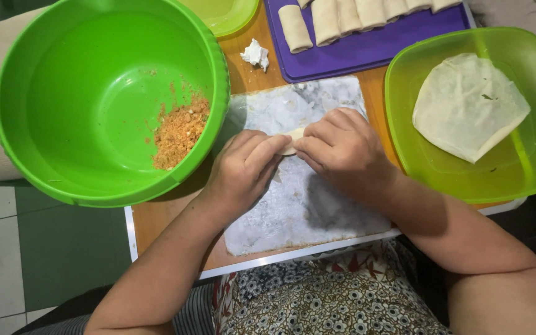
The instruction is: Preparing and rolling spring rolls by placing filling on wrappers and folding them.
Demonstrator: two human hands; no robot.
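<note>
The left hand [243, 170] and right hand [342, 152] are pinching a pale wrapper roll [292, 138] between narrowly closed fingers (only its middle is showing) over a marble board [305, 211]. A green bowl [63, 167] of orange filling [180, 131] is sitting beyond the left fingers; a flat wrapper [466, 105] is lying beyond the right.

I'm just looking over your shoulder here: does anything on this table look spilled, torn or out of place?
Little stands out. A crumpled white scrap lies loose on the wooden table between the green bowl and purple board. The wrapper in the lime tray has a small dark speck. Both hands, left hand and right hand, pinch a roll.
</note>
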